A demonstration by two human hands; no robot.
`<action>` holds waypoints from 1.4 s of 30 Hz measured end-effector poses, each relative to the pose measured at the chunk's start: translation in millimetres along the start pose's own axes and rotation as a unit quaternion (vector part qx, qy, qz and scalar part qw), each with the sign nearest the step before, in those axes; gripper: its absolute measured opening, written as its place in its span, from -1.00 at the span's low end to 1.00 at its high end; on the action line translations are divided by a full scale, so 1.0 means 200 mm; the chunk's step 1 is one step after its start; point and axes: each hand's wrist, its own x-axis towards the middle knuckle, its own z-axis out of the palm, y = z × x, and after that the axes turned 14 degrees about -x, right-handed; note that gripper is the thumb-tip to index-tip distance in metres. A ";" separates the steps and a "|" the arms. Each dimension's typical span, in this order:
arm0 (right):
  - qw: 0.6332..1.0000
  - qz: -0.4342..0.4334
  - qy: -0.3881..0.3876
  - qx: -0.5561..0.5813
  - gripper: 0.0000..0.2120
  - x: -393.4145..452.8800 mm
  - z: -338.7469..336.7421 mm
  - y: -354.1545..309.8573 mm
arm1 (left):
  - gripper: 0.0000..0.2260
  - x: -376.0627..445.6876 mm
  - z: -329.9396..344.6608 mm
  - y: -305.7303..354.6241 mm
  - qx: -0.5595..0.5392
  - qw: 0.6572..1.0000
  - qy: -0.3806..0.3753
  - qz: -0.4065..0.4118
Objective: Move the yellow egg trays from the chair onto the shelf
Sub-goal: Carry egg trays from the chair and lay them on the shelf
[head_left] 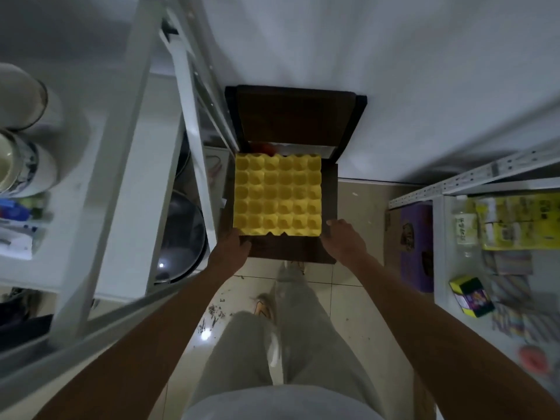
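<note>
A yellow egg tray lies flat on the seat of a dark brown wooden chair against the white wall. Whether more trays are stacked under it I cannot tell. My left hand grips the tray's near left corner. My right hand holds the near right corner, fingers curled at its edge. A white metal shelf stands to the left of the chair, and another white shelf stands to the right.
The left shelf holds ceramic jars and, lower down, a dark wok. The right shelf carries yellow packets and small boxes. A purple box sits on the tiled floor beside the chair. My legs stand in the narrow aisle.
</note>
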 end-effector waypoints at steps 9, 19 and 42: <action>0.988 0.084 -0.011 0.130 -0.61 0.62 0.11 0.09 | -0.70 0.63 0.02 -0.01 -0.021 0.997 0.060 -0.054; 0.988 0.109 0.040 0.102 -0.82 0.99 0.38 0.07 | -0.67 0.99 0.17 -0.18 0.004 0.989 0.125 -0.080; 0.990 0.087 0.105 0.043 -0.92 0.96 0.42 0.10 | -0.83 1.00 0.21 -0.20 0.081 0.967 0.235 -0.051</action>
